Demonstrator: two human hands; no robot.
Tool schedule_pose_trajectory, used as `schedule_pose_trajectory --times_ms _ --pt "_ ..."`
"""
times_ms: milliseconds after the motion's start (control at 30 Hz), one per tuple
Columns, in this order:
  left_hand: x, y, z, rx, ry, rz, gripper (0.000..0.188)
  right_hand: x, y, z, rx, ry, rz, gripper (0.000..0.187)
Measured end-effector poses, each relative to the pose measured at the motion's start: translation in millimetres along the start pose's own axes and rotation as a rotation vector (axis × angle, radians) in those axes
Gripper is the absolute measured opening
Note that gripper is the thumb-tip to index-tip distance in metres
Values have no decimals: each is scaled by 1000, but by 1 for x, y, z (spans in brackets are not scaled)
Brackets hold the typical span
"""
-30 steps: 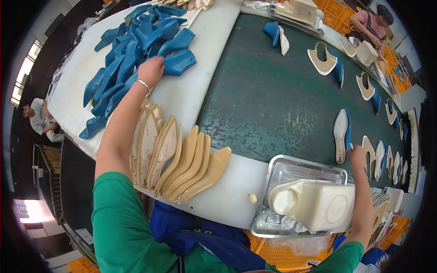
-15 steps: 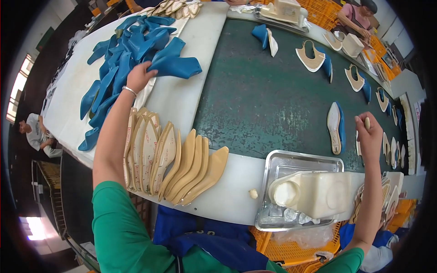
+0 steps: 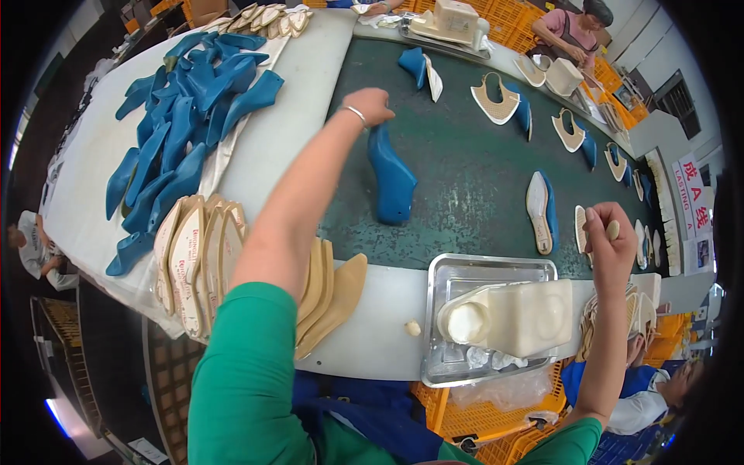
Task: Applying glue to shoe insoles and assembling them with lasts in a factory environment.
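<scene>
My left hand (image 3: 370, 105) is closed on the end of a blue shoe last (image 3: 391, 174), which hangs over the green conveyor belt (image 3: 457, 221). At the right, my right hand (image 3: 610, 244) is closed round a small cream-coloured piece (image 3: 613, 230) with a rounded end; the rest of it is hidden. A blue last with a white insole on it (image 3: 540, 211) lies on the belt near my right hand. On the left, a heap of blue lasts (image 3: 180, 124) rests on a white-covered table. Tan insoles (image 3: 190, 252) stand in a row, partly behind my left forearm.
A metal tray (image 3: 436, 291) with a cream container (image 3: 535, 310) stands at the belt's near edge. Shoe uppers (image 3: 496, 101) and more lasts lie along the belt. Co-workers (image 3: 570, 39) sit at the far side and right. Orange crates (image 3: 465, 415) are below the tray.
My left hand has lifted a blue last off the heap and carried it right, over the belt, where it now hangs down. My right hand keeps its hold, and the whole view has shifted slightly.
</scene>
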State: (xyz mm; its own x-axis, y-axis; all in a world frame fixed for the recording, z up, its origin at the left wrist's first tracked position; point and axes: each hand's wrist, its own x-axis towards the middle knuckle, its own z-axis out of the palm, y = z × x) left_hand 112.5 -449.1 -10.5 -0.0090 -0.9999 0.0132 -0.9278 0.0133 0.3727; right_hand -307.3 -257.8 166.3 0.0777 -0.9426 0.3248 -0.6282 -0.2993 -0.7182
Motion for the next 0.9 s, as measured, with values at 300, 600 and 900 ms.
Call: schedule_pose_trajectory --times_ms 300,600,900 --pt "-41 3 151 -258 -12 50 40 -51 -29 -32 13 61 15 7" --pt "-163 7 -13 -497 185 148 26 -97 -67 -31 665 4 -154 38" --pt "-389 -14 -67 -377 212 26 23 -221 -26 48 639 208 239 58"
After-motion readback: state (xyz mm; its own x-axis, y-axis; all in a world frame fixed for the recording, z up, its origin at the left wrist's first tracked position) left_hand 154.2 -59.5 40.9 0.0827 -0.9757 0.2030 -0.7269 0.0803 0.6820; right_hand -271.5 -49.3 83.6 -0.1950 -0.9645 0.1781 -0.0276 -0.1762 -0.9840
